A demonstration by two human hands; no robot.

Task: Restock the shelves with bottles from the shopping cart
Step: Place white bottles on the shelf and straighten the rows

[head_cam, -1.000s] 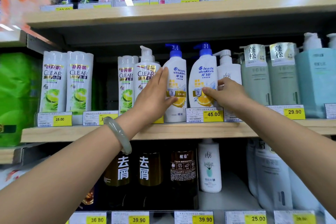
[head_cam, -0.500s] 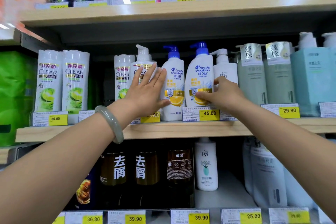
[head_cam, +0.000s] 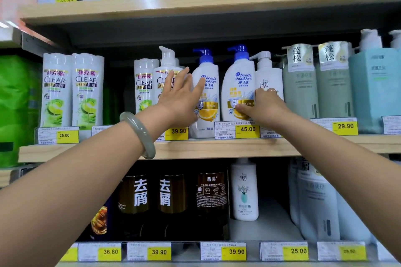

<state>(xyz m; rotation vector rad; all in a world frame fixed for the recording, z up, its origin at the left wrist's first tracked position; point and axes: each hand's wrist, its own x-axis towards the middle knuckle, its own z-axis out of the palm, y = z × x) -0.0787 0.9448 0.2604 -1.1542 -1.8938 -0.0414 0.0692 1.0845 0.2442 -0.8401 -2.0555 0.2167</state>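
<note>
Since half a second ago, the left hand [head_cam: 181,98] has moved a little up and to the right, and its fingers have opened wider. One finger now lies over the label of the left Head & Shoulders bottle [head_cam: 207,121], a white plastic bottle with a blue pump top and a lemon picture. The right hand [head_cam: 263,105] has stayed on the right Head & Shoulders bottle [head_cam: 238,76], which has the same white body, blue pump and lemon picture.

The left hand is wide, with straight, spread fingers, and holds nothing. Its thumb touches the lower left side of the left Head & Shoulders bottle, and its other fingers are in front of the white CLEAR pump bottle [head_cam: 168,67] just beside it. A smooth pale grey-green bangle [head_cam: 138,134] sits on the left wrist.

The right hand grips the right Head & Shoulders bottle. The thumb presses on the front label, and the fingers are curled round the right side, next to the white pump bottle with grey letters [head_cam: 268,71].

Both Head & Shoulders bottles stand upright, just beside each other, at the front edge of the light wooden middle shelf [head_cam: 217,149]. The yellow and white price tag marked 45.00 [head_cam: 237,130] on this edge hides the foot of the right one.
</note>
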